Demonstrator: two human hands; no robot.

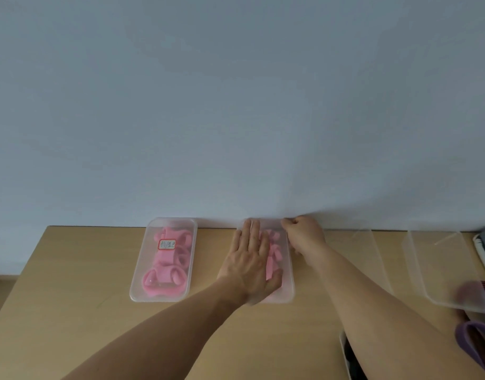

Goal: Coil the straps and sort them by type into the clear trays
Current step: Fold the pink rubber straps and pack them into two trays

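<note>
Two lidded clear trays of coiled pink straps sit by the wall on the wooden table (71,311). The left hand (249,266) lies flat, fingers spread, on the middle tray (286,286); the right hand (304,233) pinches its far corner. The labelled tray (142,281) stands apart, left.

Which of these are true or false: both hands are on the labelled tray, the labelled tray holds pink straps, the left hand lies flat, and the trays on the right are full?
1. Both hands are on the labelled tray. False: the left hand and right hand are on the unlabelled tray beside it.
2. The labelled tray holds pink straps. True.
3. The left hand lies flat. True.
4. The clear trays on the right are full. False: they look empty.
</note>
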